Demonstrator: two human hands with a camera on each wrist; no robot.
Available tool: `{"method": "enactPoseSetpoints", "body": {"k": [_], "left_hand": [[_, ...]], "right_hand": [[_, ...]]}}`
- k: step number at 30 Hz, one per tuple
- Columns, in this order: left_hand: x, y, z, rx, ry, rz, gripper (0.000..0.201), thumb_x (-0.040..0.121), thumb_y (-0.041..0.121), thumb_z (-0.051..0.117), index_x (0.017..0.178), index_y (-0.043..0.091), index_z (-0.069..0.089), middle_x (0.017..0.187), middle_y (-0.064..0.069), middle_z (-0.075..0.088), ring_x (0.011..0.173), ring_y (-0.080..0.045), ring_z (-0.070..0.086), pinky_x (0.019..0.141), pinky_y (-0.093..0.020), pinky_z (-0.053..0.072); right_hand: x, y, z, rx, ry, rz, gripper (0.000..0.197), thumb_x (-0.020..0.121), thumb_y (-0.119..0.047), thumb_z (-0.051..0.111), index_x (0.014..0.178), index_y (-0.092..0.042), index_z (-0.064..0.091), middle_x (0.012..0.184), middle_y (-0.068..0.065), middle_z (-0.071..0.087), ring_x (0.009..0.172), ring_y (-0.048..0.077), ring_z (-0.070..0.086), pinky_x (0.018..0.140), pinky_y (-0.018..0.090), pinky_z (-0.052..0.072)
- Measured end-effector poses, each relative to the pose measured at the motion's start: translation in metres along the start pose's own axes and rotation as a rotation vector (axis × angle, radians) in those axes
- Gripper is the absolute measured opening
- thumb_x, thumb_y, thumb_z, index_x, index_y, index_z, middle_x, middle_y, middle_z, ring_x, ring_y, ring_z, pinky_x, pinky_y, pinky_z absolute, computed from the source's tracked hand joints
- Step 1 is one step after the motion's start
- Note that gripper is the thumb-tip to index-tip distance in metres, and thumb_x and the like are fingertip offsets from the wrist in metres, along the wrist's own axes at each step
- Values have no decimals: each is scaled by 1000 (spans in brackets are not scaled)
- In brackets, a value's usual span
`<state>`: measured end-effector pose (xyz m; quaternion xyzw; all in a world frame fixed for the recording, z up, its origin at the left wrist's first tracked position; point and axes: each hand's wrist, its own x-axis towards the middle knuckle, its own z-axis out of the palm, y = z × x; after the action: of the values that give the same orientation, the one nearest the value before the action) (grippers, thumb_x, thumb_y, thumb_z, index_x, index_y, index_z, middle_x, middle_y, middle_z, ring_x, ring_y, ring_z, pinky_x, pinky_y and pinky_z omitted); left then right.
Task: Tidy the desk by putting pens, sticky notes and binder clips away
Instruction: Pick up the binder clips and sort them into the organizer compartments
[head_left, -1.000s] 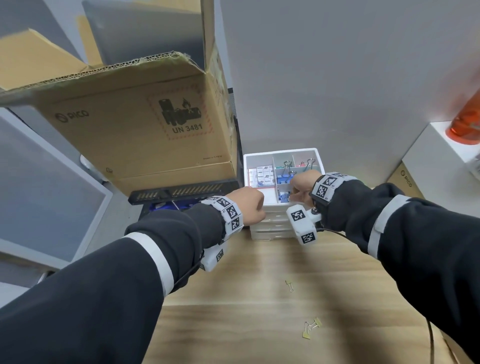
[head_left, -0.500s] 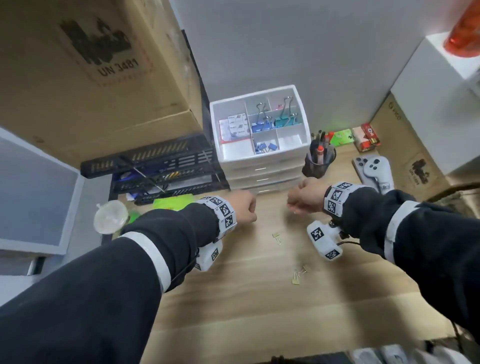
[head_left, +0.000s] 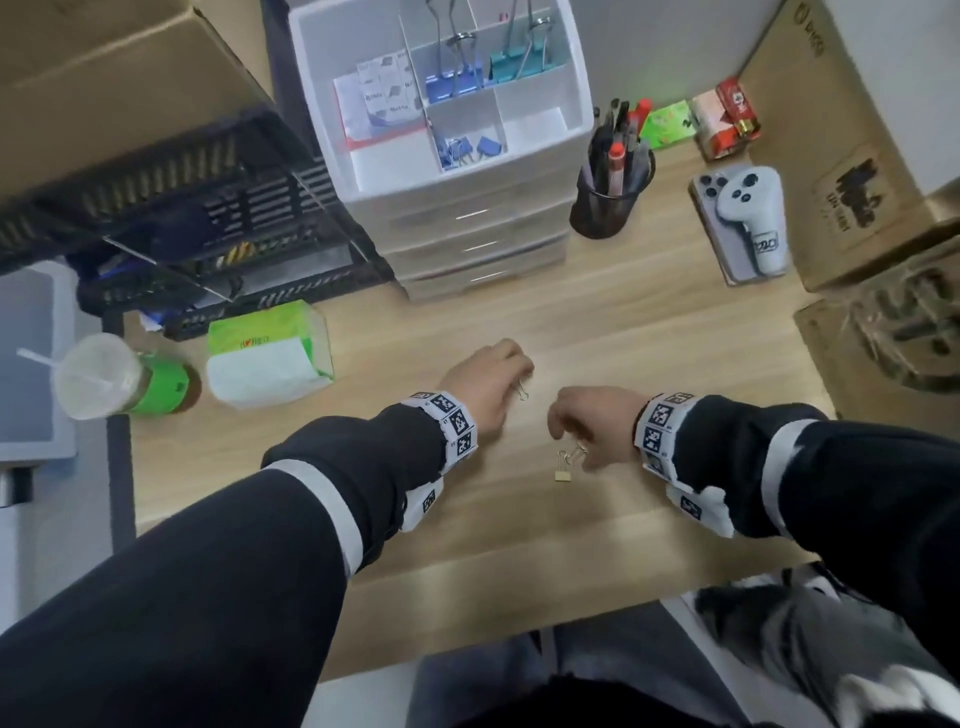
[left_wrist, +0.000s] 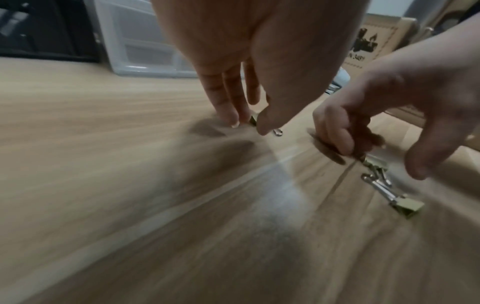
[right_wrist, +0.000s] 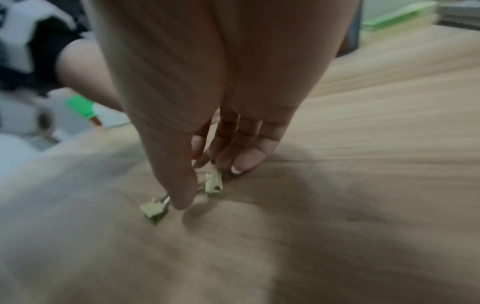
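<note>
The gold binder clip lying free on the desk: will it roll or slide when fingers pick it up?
The gold binder clip probably will not roll: its body looks angular. It seems small and light, so it may skid across the smooth wooden desk.

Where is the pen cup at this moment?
In the head view, the pen cup stands on the desk at upper right, between the white drawer organizer and the white controller.

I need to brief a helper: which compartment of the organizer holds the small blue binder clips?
Find the white drawer organizer at the desk's back edge. Its open top tray is divided; the small blue binder clips lie in the front middle compartment, lying flat, unlike the bigger blue clips standing behind.
</note>
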<state>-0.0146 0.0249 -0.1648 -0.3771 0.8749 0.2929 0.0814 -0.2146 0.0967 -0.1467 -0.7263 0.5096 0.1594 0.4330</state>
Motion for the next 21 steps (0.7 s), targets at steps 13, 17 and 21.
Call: {"method": "enactPoseSetpoints", "body": {"k": [13,17,21], "left_hand": [[-7,-9,-1,73,-121,-175,22,85,15,57,106,12,63,107,-6,55,92,-30,59,77,-35,48],[-17,-17,-2,51,-160,-206,27,92,16,52,111,8,70,109,-11,59,99,-32,61,87,-38,51],[-29,-20,-6,21,-176,-194,23,90,18,56,105,12,72,105,-7,70,98,-28,64,87,-39,53]], "right_hand": [[-8,3,13,159,-4,135,8,79,-23,62,73,-20,57,72,-5,58,65,18,53,58,26,41],[-5,0,15,187,-37,170,16,86,-17,44,75,-23,55,76,-2,61,73,24,60,69,32,49],[0,-10,14,43,-71,172,14,88,-32,47,85,-25,59,87,-3,61,88,27,61,78,33,49]]}}
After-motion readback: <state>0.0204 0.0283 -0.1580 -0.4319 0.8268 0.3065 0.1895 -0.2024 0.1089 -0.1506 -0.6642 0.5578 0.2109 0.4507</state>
